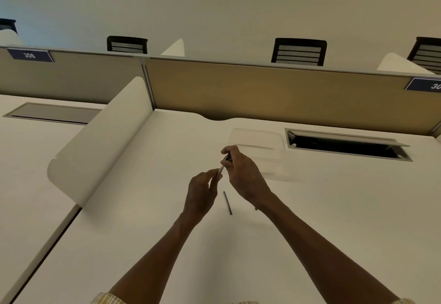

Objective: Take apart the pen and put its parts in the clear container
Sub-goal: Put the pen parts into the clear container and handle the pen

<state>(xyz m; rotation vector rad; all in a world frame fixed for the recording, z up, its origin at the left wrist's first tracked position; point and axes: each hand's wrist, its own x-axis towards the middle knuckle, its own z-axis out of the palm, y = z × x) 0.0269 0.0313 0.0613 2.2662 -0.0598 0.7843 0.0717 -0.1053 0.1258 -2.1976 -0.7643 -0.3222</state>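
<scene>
While both hands work above the middle of the white desk (148, 208), the pen (225, 162) is held in the air between them, tilted with its upper end toward the far side. The right hand (241, 172) curls its fingers and thumb round the pen's dark upper part, and the left hand (202, 190) pinches the lower, paler end between thumb and forefinger, its other fingers loosely bent below. A thin dark rod (227, 203), seemingly a part of the pen, lies flat on the desk just beneath the hands, close to the right wrist and touching neither hand. The clear container (257, 146) stands on the desk just beyond the right hand, its rim faint against the pale surface; whether anything lies inside it cannot be told. To the right of the container an open cable hatch (346, 145) is set into the desk, dark inside, with its lid raised. A curved white divider (100, 141) rises at the left edge of the desk, and a tan partition panel (274, 94) closes off the back. Black mesh chair backs (299, 52) show above the partition, and a dark blue sign reading 306 (29, 55) hangs on the neighbouring panel at left.
</scene>
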